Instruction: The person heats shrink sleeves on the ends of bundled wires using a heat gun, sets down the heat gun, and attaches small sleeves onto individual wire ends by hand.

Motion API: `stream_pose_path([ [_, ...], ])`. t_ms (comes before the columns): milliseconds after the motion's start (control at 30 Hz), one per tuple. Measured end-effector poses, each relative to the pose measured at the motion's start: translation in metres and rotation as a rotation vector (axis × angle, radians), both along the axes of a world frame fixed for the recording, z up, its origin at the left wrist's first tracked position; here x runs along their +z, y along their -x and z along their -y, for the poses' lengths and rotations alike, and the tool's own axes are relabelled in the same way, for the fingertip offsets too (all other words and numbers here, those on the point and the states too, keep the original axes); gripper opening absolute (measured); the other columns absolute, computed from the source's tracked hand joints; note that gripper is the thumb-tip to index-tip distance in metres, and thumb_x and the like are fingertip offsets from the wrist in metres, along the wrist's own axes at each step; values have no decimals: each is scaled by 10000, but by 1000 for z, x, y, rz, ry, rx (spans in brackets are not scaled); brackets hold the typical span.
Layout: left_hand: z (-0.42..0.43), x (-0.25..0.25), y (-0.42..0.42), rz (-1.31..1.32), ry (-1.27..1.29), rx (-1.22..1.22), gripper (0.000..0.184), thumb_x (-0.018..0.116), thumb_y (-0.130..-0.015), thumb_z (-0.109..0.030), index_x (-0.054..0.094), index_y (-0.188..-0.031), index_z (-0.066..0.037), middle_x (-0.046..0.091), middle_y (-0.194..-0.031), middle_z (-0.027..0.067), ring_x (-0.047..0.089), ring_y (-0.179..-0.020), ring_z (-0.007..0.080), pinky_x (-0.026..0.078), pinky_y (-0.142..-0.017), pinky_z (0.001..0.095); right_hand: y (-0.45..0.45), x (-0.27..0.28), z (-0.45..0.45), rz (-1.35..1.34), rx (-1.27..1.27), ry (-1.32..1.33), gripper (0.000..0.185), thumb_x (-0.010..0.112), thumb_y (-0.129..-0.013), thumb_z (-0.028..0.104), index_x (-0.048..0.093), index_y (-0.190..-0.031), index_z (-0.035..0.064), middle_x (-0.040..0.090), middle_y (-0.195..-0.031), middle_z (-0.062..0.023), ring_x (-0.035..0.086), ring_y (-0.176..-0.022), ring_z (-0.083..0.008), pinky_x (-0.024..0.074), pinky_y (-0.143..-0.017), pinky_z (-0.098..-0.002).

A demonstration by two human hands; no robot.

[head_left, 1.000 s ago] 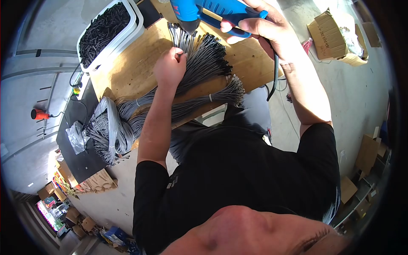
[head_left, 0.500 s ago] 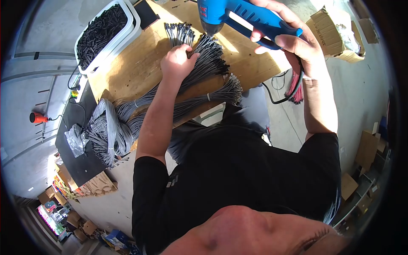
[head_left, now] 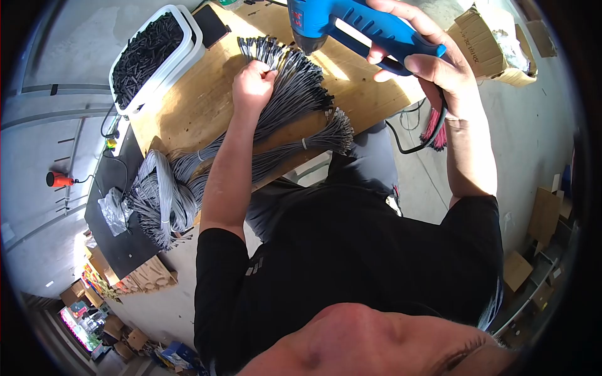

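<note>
My right hand [head_left: 448, 66] is wrapped round the handle of a blue heat gun [head_left: 376, 28]. The gun's dark nozzle [head_left: 310, 44] points down just above the black-tipped ends of a bundle of grey wires [head_left: 291, 94]. Those ends fan out over the wooden table. At the fan's left side, my left hand [head_left: 253, 86] is closed, its fingers gripping some of the wires near their tips; the exact number is hidden. Nearer my body lies a second tied bundle of grey wires [head_left: 326, 135], its ends towards the right.
A white tub [head_left: 188, 53] of short black tubes stands at the table's left edge, with a dark flat phone-like object [head_left: 212, 26] beside it. Coiled grey wires [head_left: 166, 200] lie at lower left. A cardboard box [head_left: 480, 44] and red wires [head_left: 434, 130] are at right, near the gun's black cord [head_left: 407, 150].
My left hand has shifted slightly left and now looks more tightly closed. The wire ends beside it form one wider fan. The heat gun has moved slightly left and up.
</note>
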State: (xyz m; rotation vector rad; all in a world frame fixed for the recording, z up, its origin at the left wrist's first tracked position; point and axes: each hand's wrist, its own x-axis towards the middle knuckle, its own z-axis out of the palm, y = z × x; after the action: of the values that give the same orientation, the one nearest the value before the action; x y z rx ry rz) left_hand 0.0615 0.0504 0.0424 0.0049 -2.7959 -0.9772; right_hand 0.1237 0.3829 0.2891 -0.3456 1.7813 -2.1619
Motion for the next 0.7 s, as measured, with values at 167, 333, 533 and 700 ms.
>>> stream_pose_path([
  [167,-2,-1,-9,-121,88,50,252,862,-848,-247,698,-982,-111,737,-890,112,730,-859,343,572,-753,456,3,3,11,36,-4,-12,783,692,-801,12,502,-1560,0,654,-1353,-154,695,-1104,-220,581,-971,-335],
  [333,0,20,-35,-60,99,58,261,866,-844,-274,684,-937,-112,703,-846,90,707,-807,316,560,-707,448,10,-1,20,36,14,-10,758,673,-829,-6,500,-1567,17,653,-1344,-146,687,-1113,-209,589,-976,-334],
  [533,-1,25,-39,-28,137,42,304,876,-830,-324,673,-907,-112,710,-865,83,708,-819,329,559,-703,455,16,-8,24,72,101,65,746,690,-847,33,503,-1569,29,650,-1331,-127,674,-1130,-198,577,-992,-332],
  [700,-5,18,-35,-44,88,24,322,885,-817,-340,672,-898,-112,717,-871,88,713,-827,342,560,-707,462,68,-50,34,-407,370,270,755,668,-841,47,498,-1578,38,586,-1467,-143,636,-1235,-230,580,-1005,-342],
])
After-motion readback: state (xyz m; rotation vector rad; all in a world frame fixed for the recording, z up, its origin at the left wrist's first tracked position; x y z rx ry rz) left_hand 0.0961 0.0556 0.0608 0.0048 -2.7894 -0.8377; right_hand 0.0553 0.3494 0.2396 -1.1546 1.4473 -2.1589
